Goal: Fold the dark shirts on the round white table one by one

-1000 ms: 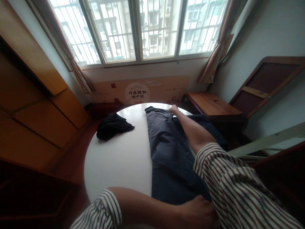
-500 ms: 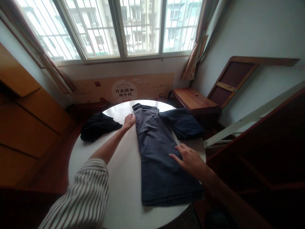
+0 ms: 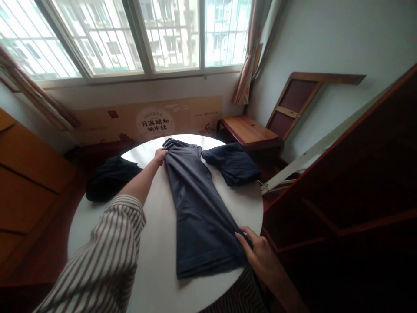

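While the fingers of the right hand (image 3: 260, 254) pinch the garment's lower edge and those of the left hand (image 3: 159, 155) close on its upper edge, the dark cloth garment (image 3: 195, 213) lies stretched between them on the round white bench (image 3: 241, 208). It looks soft, light and limp, best held by its edges; a black cloth bundle (image 3: 110, 178) sits just beside it.
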`<state>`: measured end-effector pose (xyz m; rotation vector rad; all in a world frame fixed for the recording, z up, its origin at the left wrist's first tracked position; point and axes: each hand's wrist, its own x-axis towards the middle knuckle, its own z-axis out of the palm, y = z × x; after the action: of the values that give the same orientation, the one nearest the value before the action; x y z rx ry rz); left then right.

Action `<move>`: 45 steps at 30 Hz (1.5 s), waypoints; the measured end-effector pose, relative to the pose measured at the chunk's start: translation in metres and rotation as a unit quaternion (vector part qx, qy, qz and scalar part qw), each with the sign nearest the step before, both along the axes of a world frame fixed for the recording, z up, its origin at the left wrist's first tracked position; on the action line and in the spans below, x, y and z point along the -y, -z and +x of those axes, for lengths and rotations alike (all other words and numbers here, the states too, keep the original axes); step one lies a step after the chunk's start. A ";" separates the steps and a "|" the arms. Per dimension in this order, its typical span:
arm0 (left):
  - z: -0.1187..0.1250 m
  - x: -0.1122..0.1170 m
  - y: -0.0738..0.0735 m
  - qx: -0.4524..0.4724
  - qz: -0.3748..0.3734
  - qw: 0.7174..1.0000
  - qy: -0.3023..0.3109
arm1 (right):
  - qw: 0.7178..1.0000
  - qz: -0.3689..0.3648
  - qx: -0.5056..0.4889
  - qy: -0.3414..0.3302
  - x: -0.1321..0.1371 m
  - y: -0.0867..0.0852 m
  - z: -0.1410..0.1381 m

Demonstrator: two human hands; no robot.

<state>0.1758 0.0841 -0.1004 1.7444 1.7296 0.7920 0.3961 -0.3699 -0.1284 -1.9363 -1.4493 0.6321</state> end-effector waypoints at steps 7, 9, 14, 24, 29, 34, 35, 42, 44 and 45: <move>-0.012 0.037 -0.020 -0.073 0.069 0.994 0.042 | 0.999 -0.010 -0.022 0.025 0.016 -0.002 -0.007; -0.012 0.077 -0.022 -0.096 0.105 0.987 0.076 | 1.000 -0.004 -0.015 -0.007 0.024 -0.003 -0.003; -0.043 0.246 -0.006 -0.182 0.138 0.905 0.360 | 0.988 -0.013 -0.014 -0.156 0.037 0.006 0.013; -0.086 0.382 0.019 -0.194 0.216 0.842 0.454 | 0.973 0.078 0.020 -0.217 0.026 0.003 0.026; -0.104 0.387 0.007 -0.179 0.314 0.817 0.449 | 0.953 0.171 0.085 -0.236 0.024 0.001 0.030; -0.132 0.405 -0.002 -0.234 0.370 0.769 0.466 | 0.938 0.161 0.129 -0.279 0.025 0.002 0.022; -0.136 0.410 -0.002 -0.246 0.360 0.765 0.474 | 0.935 0.151 0.135 -0.291 0.026 0.001 0.020; -0.139 0.417 -0.007 -0.247 0.224 0.810 0.482 | 0.906 0.065 0.191 -0.371 0.014 -0.032 0.011; -0.135 0.406 -0.015 -0.224 0.205 0.820 0.486 | 0.900 0.084 0.190 -0.382 0.007 -0.039 0.008; -0.133 0.399 -0.019 -0.215 0.201 0.823 0.486 | 0.898 0.096 0.189 -0.386 0.005 -0.040 0.006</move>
<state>0.0426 -0.3152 -0.0812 2.8540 0.6334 0.2900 0.4023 -0.3748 -0.0882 -1.3236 -2.4608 0.4166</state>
